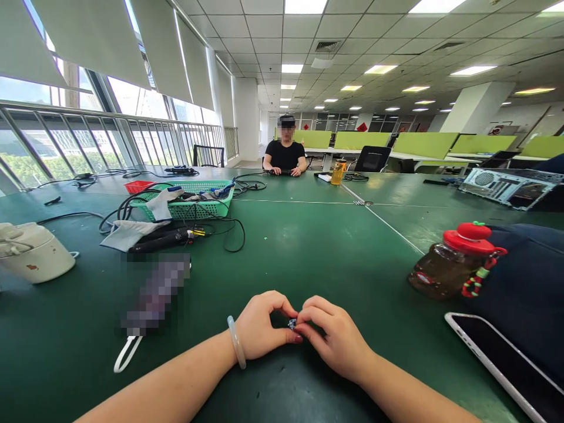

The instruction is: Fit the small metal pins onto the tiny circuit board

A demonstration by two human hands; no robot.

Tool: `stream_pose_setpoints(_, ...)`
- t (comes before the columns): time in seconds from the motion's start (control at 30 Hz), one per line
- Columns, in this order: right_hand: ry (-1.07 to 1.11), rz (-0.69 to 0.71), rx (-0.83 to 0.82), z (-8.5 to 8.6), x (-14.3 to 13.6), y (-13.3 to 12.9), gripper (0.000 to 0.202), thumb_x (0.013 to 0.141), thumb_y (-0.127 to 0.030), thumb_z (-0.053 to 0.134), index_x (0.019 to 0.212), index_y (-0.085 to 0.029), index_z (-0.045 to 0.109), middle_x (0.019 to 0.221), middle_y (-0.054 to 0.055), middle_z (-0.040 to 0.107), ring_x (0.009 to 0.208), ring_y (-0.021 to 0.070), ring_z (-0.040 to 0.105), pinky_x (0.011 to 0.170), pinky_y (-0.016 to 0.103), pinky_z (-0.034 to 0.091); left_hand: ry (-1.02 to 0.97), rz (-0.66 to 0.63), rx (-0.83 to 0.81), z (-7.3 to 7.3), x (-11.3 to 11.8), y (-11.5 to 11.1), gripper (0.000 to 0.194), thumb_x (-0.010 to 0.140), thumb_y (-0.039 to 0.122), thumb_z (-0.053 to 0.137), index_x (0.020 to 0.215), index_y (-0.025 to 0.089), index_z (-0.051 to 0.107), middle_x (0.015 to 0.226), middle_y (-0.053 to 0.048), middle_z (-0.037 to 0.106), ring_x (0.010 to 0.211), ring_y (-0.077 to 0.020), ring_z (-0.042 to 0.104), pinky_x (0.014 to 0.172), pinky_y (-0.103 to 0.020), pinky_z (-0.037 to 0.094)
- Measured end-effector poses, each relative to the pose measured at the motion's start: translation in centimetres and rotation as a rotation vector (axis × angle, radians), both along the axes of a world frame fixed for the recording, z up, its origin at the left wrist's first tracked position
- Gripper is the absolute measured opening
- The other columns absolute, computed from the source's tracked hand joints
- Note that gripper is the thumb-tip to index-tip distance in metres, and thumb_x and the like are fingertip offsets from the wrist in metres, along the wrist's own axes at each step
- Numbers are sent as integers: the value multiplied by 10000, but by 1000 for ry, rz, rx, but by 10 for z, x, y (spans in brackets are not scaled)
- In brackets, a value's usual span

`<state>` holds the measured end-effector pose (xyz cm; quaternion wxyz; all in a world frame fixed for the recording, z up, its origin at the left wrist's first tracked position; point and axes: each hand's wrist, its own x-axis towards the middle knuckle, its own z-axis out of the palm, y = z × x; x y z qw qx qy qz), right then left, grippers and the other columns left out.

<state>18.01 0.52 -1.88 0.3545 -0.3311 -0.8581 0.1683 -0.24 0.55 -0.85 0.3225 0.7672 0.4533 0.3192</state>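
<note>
Close to the near edge of the green table (308, 252), my left hand (264, 326) and my right hand (330, 335) meet at the fingertips. Between them is a tiny bluish-silver piece (292, 324), too small to name and partly covered by the fingers. The thumb and forefinger of my left hand curve round it in a pinch. From the other side, the fingers of my right hand press on it too. A pale bangle (237, 342) circles my left wrist.
To the left lie a blurred phone-like object (156, 294), a cream pot (35, 252) and a green basket (198, 205) with gloves and cables. A red-lidded bottle (445, 264) and a tablet (506, 364) are right. Across the table sits a person (285, 154).
</note>
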Motion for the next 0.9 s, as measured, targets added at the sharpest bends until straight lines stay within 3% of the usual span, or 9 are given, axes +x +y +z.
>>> stream_pose_setpoints(0.6,-20,14,48,2,-1,-1,132,841,-196,491,766,-194,600,784,26,575,646,99,520,591,212,434,-15,-25,13,-3,-2,1,280,572,354,759,741,170,631,831,-29,645,772,-161,569,745,-293,431)
stream_pose_setpoints(0.9,-14,0,-68,3,0,-2,73,803,-163,533,750,-195,570,775,5,551,643,93,510,593,210,429,-17,-34,18,-1,-1,1,261,564,321,767,719,167,625,809,-27,638,766,-159,563,733,-289,431)
